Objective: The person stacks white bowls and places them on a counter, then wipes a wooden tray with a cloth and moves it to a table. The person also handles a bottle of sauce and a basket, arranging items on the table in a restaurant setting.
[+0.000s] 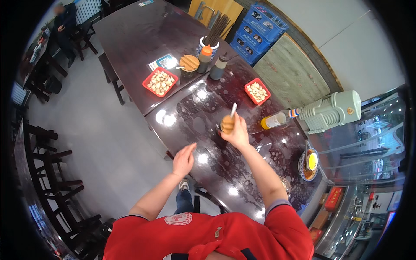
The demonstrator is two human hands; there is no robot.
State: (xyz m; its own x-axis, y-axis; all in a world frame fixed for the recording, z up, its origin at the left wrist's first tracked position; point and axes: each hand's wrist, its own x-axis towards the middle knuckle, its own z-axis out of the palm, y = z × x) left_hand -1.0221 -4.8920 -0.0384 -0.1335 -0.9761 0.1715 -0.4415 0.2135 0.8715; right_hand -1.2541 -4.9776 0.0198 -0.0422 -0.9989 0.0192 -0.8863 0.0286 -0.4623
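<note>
My right hand (238, 135) grips a small jar with a wooden lid (228, 124), a white spoon handle (233, 110) sticking out of it, over the dark glossy table (191, 143). My left hand (184, 160) is empty at the table's near left edge, its fingers held nearly straight. Ahead of the right hand lies a red basket of garlic cloves (257, 92). A larger red basket of garlic cloves (160, 82) is farther left, near a second wooden-lidded jar (189, 63). Beside that jar are an orange-capped bottle (204, 59) and a dark sauce bottle (218, 68).
A bottle of orange liquid (273, 120) stands near stacked pale green stools (331, 112). At the right table end is a patterned bowl (308, 164). Chopsticks fill a blue-and-white holder (208, 44). Blue crates (258, 34) stand behind. A person (65, 31) sits far left.
</note>
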